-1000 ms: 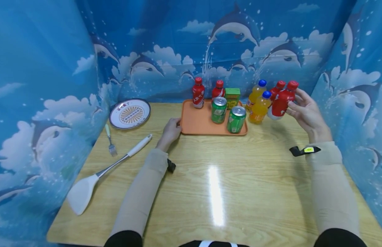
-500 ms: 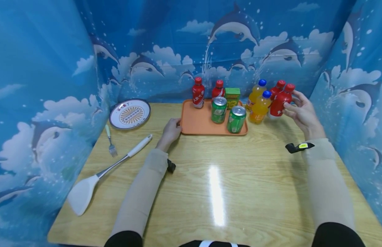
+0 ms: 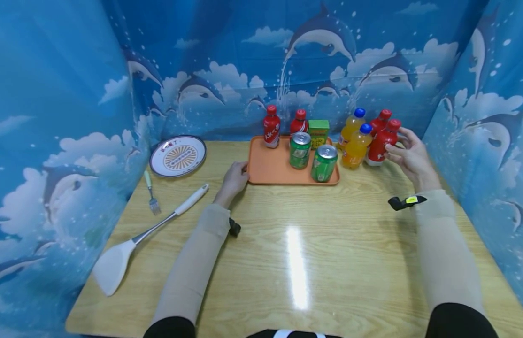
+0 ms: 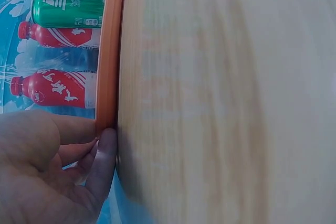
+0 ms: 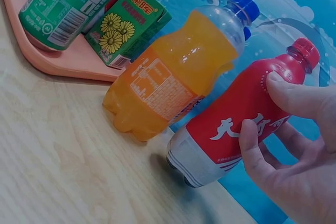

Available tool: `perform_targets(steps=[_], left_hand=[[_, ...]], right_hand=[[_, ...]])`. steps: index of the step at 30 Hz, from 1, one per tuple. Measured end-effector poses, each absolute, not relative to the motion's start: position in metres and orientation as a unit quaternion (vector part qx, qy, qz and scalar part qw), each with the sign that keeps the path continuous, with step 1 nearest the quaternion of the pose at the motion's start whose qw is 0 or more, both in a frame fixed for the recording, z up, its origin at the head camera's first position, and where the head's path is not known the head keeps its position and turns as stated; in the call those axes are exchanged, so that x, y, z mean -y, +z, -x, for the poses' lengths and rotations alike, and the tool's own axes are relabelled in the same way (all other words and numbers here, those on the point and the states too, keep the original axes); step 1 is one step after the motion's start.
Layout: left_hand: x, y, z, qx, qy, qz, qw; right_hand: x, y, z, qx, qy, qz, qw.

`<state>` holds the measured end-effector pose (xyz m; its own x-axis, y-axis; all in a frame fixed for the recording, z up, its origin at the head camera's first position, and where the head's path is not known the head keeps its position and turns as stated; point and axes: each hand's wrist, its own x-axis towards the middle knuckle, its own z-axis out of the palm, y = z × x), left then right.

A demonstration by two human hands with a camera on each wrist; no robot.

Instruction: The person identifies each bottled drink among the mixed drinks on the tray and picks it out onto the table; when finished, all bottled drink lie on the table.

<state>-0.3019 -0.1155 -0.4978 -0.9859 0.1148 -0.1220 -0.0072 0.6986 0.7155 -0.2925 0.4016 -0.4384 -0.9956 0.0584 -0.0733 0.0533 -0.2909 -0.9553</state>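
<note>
Holding the red bottle [image 3: 380, 143] near its base, your right hand [image 3: 407, 155] has thumb and fingers curled round it; it stands on the bench [image 3: 287, 244] or barely above it, just beside the nearer orange bottle [image 3: 355, 146], right of the orange tray [image 3: 270, 169]. Your left hand [image 3: 234, 178] pinches the tray's left edge, steadying it. Two red bottles, two green cans [image 3: 324, 163] and a green carton [image 3: 318, 133] already stand in the tray, so loading looks partway done. A lift over the rim would probably need to clear the orange bottle and aim for the bare floor left of the cans.
</note>
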Motion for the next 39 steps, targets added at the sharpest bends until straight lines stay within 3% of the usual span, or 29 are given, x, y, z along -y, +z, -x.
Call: perform_targets(steps=[30,34,39], left_hand=[[0.118,-0.493,0.301,-0.918,0.384,-0.046,0.087],[0.117,-0.495,0.301,-0.918,0.384,-0.045,0.087],[0.117,-0.496,0.304,-0.918,0.384,-0.039,0.089]], right_hand=[[-0.409,-0.455,0.291,0.666,0.744,0.054,0.0],[-0.399,-0.451,0.286,0.714,0.691,0.088,0.073],[-0.358,-0.423,0.271,0.723,0.621,0.139,0.27]])
